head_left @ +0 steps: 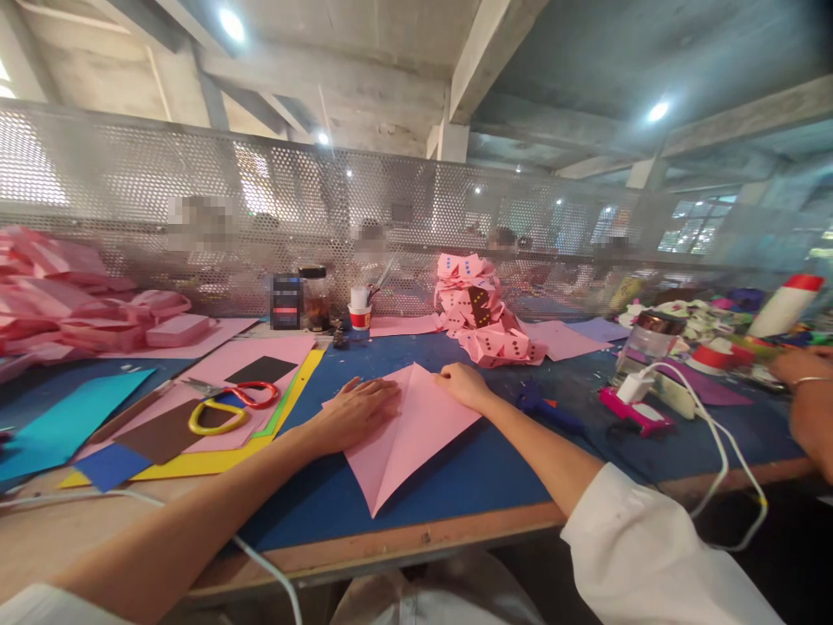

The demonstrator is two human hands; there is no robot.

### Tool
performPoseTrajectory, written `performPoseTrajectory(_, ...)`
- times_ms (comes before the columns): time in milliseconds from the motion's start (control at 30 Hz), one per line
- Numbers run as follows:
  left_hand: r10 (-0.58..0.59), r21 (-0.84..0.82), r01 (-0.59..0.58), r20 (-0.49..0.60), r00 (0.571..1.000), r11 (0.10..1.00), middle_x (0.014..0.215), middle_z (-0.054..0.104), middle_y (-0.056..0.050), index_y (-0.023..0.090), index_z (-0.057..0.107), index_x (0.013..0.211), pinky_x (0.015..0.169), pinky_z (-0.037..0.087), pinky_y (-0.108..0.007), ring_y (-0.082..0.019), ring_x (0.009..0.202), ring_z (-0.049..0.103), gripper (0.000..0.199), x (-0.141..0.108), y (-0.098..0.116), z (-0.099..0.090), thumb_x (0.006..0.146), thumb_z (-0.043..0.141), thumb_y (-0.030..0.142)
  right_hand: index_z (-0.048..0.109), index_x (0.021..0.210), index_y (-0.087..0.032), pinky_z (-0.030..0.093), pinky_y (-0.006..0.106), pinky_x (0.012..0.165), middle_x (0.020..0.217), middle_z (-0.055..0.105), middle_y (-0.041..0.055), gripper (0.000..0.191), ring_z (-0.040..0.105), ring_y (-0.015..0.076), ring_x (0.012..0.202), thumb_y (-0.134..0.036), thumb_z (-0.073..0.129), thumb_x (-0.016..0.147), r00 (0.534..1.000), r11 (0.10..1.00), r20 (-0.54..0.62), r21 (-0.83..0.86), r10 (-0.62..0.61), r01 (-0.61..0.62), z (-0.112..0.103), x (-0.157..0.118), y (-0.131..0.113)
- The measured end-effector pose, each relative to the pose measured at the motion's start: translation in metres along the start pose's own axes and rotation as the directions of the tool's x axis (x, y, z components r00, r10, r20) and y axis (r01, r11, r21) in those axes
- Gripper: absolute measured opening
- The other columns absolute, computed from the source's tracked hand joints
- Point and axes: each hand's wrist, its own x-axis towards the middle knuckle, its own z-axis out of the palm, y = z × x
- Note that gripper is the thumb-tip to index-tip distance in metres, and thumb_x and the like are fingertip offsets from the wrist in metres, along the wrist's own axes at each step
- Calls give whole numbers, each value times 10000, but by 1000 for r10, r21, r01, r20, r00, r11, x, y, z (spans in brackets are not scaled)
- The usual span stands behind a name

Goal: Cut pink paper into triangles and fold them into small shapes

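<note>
A pink sheet of paper (416, 438) lies on the blue table mat in front of me, with a crease running down it to a point near the table edge. Flat on its left part rests my left hand (365, 412), fingers stretched out. My right hand (463, 388) has its fingers curled at the sheet's upper right edge, closed on the paper. Behind the sheet stands a stack of folded pink paper shapes with dots (485, 317). A dark blue tool (550, 408), perhaps a glue gun, lies right of my right wrist.
At left, scissors with red and yellow handles (221, 417) lie on coloured paper sheets (169, 469). Pink folded pieces (84, 304) are heaped behind. A glass jar (641, 343), pink power strip (634, 410) and white cable (722, 460) are at right, near another person's hand (810, 382).
</note>
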Motion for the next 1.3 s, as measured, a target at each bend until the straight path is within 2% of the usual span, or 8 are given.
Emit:
performPoseTrajectory(167, 9, 20, -8, -18, 1000, 1000, 1441, 602, -37, 346, 625, 1310, 1169, 304, -496, -277, 1327, 543, 367, 4, 3, -3, 1020, 427, 449, 781, 917, -220, 430, 249, 689, 1013, 783, 89, 370, 720, 224, 957, -470, 514, 970, 1000, 999, -11, 25, 24, -24, 2, 2, 0)
performPoseTrajectory(267, -5, 39, 6, -36, 999, 999, 1354, 647, -62, 316, 679, 1210, 1116, 356, -497, -298, 1238, 588, 329, 11, 5, -3, 1001, 451, 428, 785, 910, -225, 429, 247, 684, 990, 784, 79, 351, 720, 222, 945, -459, 528, 962, 999, 999, -14, 37, 29, -28, 3, 2, 0)
performPoseTrajectory(333, -17, 48, 19, -49, 999, 999, 1326, 652, -88, 287, 671, 1217, 1105, 368, -493, -306, 1226, 589, 339, 17, 7, -2, 991, 468, 437, 788, 931, -231, 431, 245, 694, 996, 783, 75, 341, 718, 220, 954, -448, 527, 963, 999, 999, -23, 45, 26, -25, 3, 2, 0)
performPoseTrajectory(500, -13, 47, 15, -52, 999, 999, 1398, 610, -99, 262, 611, 1254, 1172, 297, -507, -294, 1296, 562, 352, 26, 9, 5, 1003, 434, 435, 787, 919, -225, 434, 247, 713, 1014, 783, 82, 375, 718, 219, 971, -459, 499, 976, 999, 998, -44, 60, 28, -26, 5, 3, -1)
performPoseTrajectory(700, -34, 33, 35, -24, 999, 999, 1407, 609, -103, 247, 541, 1290, 1170, 297, -523, -289, 1295, 577, 358, 25, 2, 10, 1000, 410, 411, 777, 976, -238, 449, 252, 755, 1058, 778, 73, 348, 706, 217, 1010, -484, 532, 957, 996, 995, -63, 85, 58, -53, 10, 7, -1)
performPoseTrajectory(833, -55, 31, 55, -15, 998, 998, 1429, 597, -114, 233, 502, 1334, 1174, 284, -546, -289, 1314, 565, 396, 25, 2, 11, 1006, 389, 425, 778, 948, -237, 449, 249, 751, 1033, 781, 66, 340, 710, 211, 987, -470, 529, 953, 996, 994, -63, 95, 62, -56, 11, 9, -1)
performPoseTrajectory(1067, -82, 58, 82, 1, 997, 995, 1494, 550, -92, 262, 474, 1355, 1191, 268, -563, -281, 1371, 518, 404, 25, 3, 12, 1019, 361, 456, 777, 885, -240, 437, 239, 730, 990, 786, 51, 305, 714, 205, 964, -439, 550, 930, 994, 994, -88, 94, 63, -55, 13, 9, 0)
performPoseTrajectory(1300, -89, 70, 88, 11, 996, 994, 1488, 554, -67, 285, 474, 1348, 1203, 260, -575, -267, 1356, 535, 387, 25, 4, 11, 1019, 352, 448, 778, 886, -247, 438, 247, 727, 994, 789, 48, 273, 716, 217, 971, -414, 565, 911, 993, 993, -89, 96, 75, -66, 13, 10, -1)
